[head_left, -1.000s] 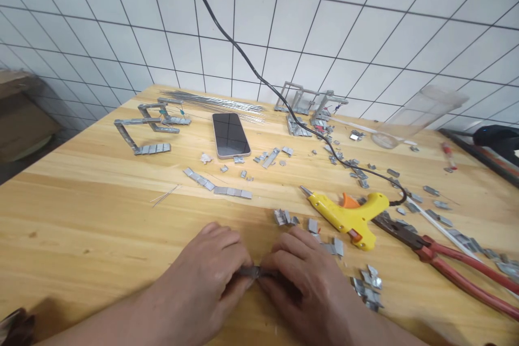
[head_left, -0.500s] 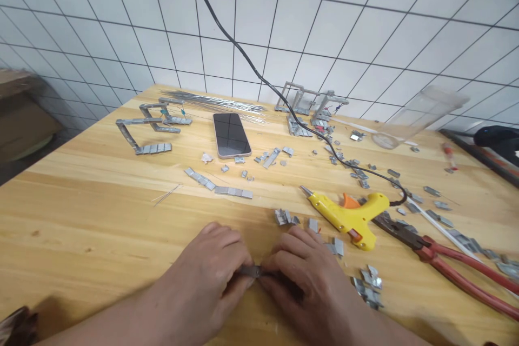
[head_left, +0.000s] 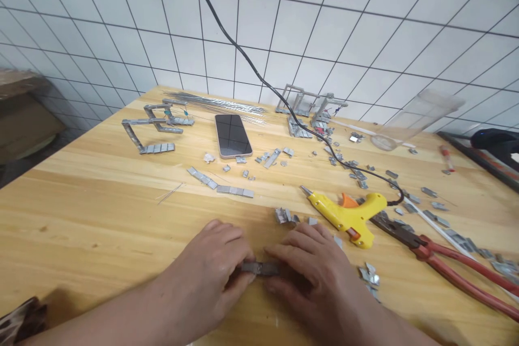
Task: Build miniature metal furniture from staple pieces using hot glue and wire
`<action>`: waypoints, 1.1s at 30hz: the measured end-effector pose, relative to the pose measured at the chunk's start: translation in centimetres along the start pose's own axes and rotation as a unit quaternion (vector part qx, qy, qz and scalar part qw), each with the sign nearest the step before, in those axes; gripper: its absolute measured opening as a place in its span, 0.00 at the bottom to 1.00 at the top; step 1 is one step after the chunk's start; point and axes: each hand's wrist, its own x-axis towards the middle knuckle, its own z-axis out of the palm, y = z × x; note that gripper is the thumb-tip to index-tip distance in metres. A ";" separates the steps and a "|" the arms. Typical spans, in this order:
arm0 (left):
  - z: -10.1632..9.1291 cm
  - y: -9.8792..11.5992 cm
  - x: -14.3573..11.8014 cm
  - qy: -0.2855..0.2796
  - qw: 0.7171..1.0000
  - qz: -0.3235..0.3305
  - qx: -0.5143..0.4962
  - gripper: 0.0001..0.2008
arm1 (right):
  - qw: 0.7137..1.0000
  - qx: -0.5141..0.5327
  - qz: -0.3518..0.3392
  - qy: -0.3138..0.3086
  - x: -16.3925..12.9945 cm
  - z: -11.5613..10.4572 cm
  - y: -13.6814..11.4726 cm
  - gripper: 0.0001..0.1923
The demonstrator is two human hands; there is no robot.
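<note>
left hand (head_left: 211, 270) and right hand (head_left: 312, 270) fingertips pinched on short metal strip (head_left: 260, 268), low over table (head_left: 81, 211) near edge. risk: strip slips or buckles under uneven squeeze; sharp edges may nick fingers.

Both hands rest low on the pale wooden table (head_left: 81, 211), the left hand (head_left: 211, 275) and right hand (head_left: 312, 275) pinching a short grey metal strip (head_left: 261, 268) between their fingertips. A yellow plastic glue gun (head_left: 348, 216) lies just beyond the right hand, near red-handled pliers (head_left: 446, 259).
</note>
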 end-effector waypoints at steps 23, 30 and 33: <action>-0.2 -0.4 -0.2 -0.015 1.000 0.016 -0.012 0.08 | 1.000 0.006 0.001 0.012 -0.3 1.0 -0.3 0.07; -0.6 -0.2 -0.3 -0.039 0.999 0.026 -0.005 0.08 | 1.000 0.003 -0.007 0.008 -0.6 1.3 -0.5 0.07; -0.5 -0.2 -0.2 -0.030 0.999 0.030 -0.007 0.08 | 1.000 0.000 -0.010 0.017 -0.6 1.1 -0.4 0.07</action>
